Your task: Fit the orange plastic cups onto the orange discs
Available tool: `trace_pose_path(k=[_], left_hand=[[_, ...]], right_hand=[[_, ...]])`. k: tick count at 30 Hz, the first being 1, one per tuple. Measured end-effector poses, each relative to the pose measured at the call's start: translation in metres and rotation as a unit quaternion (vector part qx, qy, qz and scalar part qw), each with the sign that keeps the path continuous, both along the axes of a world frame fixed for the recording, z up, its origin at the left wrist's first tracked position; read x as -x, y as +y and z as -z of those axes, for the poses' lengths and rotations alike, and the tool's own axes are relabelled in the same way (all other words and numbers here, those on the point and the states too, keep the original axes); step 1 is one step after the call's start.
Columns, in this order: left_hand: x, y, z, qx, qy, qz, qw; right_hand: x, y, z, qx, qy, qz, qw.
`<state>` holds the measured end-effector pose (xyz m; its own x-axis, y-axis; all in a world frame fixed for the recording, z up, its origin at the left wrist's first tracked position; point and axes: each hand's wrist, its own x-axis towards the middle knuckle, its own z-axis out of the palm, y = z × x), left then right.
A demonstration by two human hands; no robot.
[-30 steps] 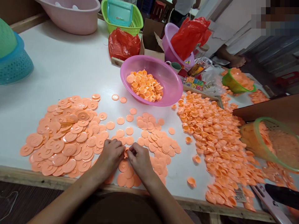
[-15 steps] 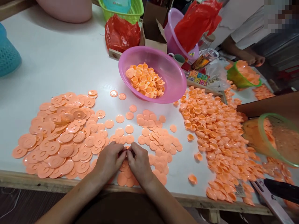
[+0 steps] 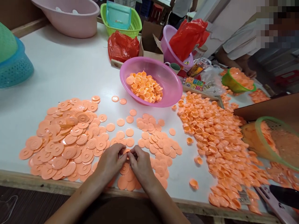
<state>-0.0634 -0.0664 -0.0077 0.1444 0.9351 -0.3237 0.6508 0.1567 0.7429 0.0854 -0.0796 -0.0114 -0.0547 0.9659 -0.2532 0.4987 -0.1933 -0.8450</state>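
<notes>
Close together near the table's front edge, my left hand (image 3: 112, 159) and my right hand (image 3: 141, 162) are both closed in a pinch. Between their fingertips shows a small orange plastic piece (image 3: 126, 151), mostly hidden by the fingers. Flat round orange discs (image 3: 125, 168) lie on the table under and around my hands. A big heap of similar ringed discs (image 3: 70, 140) spreads to the left. Small orange cups (image 3: 210, 133) form a long pile on the right. A pink bowl (image 3: 171, 93) beyond my hands holds more orange cups (image 3: 146, 87).
At the back stand a red plastic bag (image 3: 123, 46), a cardboard box (image 3: 151, 51), a purple basin (image 3: 166, 43) and a green basket (image 3: 135, 26). Blue and green baskets (image 3: 16, 67) are at left. A co-worker's hand (image 3: 251, 73) is near a green bowl (image 3: 235, 87) at right.
The view has tilted up slightly, so everything sits lower and more of the background shows. My hands stay pinched together in about the same place, fingertips a little further apart.
</notes>
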Motion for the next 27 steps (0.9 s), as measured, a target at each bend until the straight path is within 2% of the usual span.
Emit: trace_pose_path(k=[5, 9, 12, 17, 24, 27], left_hand=[[0.002, 0.006, -0.004, 0.028, 0.015, 0.025, 0.999], [0.004, 0.010, -0.004, 0.036, 0.017, 0.020, 0.999], [0.005, 0.008, 0.000, 0.008, -0.004, 0.017, 1.000], [0.010, 0.001, 0.006, -0.069, -0.085, 0.004, 0.994], [0.013, -0.001, 0.009, -0.080, -0.075, 0.003, 0.994], [0.013, -0.001, 0.008, -0.088, -0.089, 0.025, 0.992]], right_hand=[[0.006, 0.005, 0.000, -0.014, -0.040, -0.006, 0.999], [0.007, 0.009, 0.004, -0.037, -0.067, 0.009, 0.997], [0.006, 0.007, 0.006, -0.041, -0.055, 0.007, 0.998], [0.004, -0.003, 0.008, -0.085, -0.051, 0.013, 0.995], [0.002, 0.006, 0.004, -0.013, 0.013, 0.032, 0.999], [0.008, 0.011, 0.001, -0.014, -0.002, 0.005, 1.000]])
